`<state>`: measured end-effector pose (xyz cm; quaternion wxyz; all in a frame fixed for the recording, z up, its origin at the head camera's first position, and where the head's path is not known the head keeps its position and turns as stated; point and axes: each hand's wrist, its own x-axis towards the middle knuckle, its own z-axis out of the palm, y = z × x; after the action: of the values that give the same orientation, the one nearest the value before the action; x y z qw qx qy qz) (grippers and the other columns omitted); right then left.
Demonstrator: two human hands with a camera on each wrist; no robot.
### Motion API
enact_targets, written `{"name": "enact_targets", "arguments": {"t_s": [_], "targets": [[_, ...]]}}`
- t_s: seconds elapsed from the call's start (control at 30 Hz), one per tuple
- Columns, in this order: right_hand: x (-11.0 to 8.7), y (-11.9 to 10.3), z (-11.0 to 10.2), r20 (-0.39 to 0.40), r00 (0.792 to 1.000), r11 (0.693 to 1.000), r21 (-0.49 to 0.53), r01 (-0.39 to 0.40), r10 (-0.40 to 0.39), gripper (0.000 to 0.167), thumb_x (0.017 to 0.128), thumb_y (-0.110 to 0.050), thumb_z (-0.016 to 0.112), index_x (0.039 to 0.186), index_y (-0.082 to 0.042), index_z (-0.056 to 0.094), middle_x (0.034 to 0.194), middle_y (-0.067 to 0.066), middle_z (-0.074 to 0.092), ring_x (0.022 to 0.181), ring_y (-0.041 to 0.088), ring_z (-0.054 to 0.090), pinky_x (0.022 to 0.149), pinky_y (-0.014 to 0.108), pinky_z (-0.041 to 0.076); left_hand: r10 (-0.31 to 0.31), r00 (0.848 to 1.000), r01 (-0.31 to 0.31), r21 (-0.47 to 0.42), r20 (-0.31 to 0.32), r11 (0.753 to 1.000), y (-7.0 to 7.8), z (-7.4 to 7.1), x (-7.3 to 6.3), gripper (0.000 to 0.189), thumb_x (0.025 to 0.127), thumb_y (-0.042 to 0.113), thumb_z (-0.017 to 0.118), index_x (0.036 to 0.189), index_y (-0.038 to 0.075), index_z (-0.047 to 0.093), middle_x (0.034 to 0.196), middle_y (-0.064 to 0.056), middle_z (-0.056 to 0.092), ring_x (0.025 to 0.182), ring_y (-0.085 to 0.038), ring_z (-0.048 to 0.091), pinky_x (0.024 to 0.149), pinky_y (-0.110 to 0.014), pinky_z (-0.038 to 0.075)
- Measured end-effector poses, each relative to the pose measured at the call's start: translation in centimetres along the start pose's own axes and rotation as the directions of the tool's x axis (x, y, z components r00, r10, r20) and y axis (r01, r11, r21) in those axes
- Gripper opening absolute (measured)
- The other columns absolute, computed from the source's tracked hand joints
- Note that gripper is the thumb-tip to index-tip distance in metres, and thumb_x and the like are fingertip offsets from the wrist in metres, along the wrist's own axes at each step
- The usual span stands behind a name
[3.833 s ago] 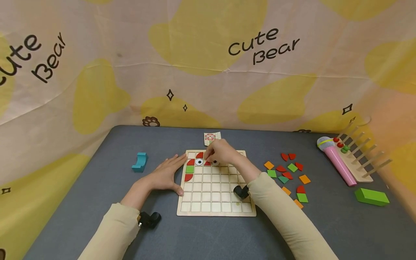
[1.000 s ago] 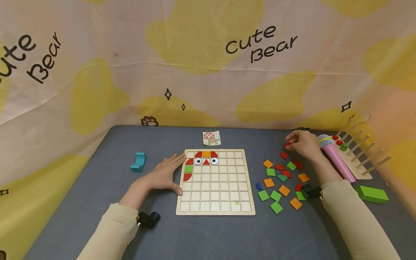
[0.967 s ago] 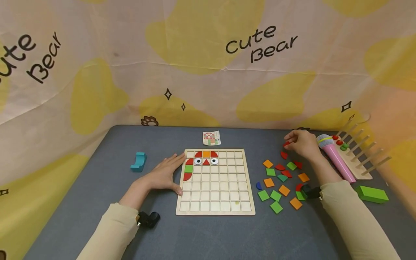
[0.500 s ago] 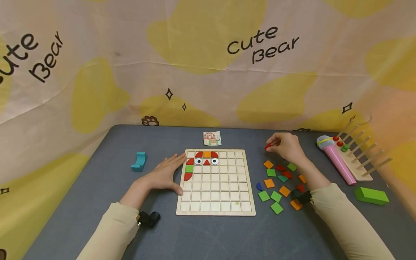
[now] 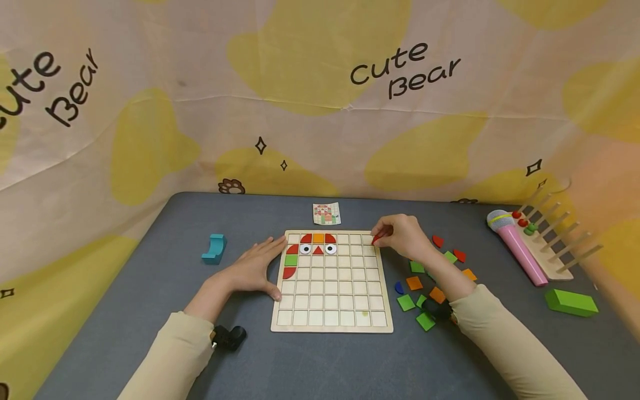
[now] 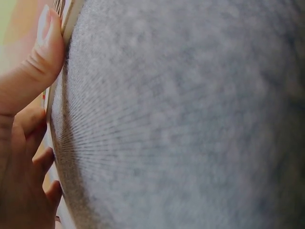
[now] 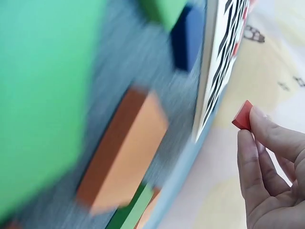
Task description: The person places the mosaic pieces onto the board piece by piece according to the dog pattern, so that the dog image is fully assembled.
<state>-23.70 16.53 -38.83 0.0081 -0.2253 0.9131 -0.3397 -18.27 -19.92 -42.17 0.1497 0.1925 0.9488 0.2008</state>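
Between its thumb and fingertips my right hand (image 5: 401, 236) pinches a red tile (image 7: 243, 115), held at the upper right corner of the wooden grid board (image 5: 331, 303). My left hand (image 5: 252, 269) rests with spread, straight fingers against the board's left edge; in the left wrist view the thumb (image 6: 47, 52) lies on that rim. On the board's upper left sit red pieces, an orange square (image 5: 318, 238), a green square (image 5: 291, 260), a red triangle (image 5: 318, 250) and two eye tiles (image 5: 330, 249). A patterned card (image 5: 326, 213) lies behind the board.
Loose orange, green, red and blue tiles (image 5: 414, 283) lie right of the board, partly under the right forearm. Farther right are a pink microphone (image 5: 524, 253), a pegged wooden stand (image 5: 555, 258) and a green block (image 5: 571, 303). A teal curved block (image 5: 214, 249) lies at left.
My right hand has picked up the red tile from the far side of the loose tiles and carried it left to the board's upper right corner. The left hand has stayed put.
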Motion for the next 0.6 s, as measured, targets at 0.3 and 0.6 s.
{"name": "enact_targets", "arguments": {"t_s": [0.3,0.6], "targets": [[1.2,-2.3,2.3,0.067,0.997,0.997,0.059,0.041,-0.045,0.016,0.075,-0.008,0.084,0.089,-0.007,0.075,0.079,0.004,0.074,0.070,0.009,0.065,0.064,0.021,0.052,-0.024,1.000,0.024,0.008,0.014,1.000,0.4,-0.3,-0.2,0.128,0.058,0.056,0.089,0.158,0.009,0.023,0.167,-0.009,0.019,0.155,-0.039,0.015,0.123,-0.063,0.016],[2.2,-4.4,3.9,0.116,0.989,0.992,0.100,0.078,-0.090,0.014,0.079,-0.008,0.081,0.092,-0.007,0.075,0.081,0.005,0.075,0.070,0.008,0.066,0.064,0.021,0.054,-0.022,1.000,0.022,0.012,0.012,1.000,0.4,-0.2,-0.2,0.128,0.058,0.056,0.089,0.158,0.010,0.023,0.167,-0.008,0.019,0.155,-0.039,0.015,0.123,-0.063,0.016]]}}
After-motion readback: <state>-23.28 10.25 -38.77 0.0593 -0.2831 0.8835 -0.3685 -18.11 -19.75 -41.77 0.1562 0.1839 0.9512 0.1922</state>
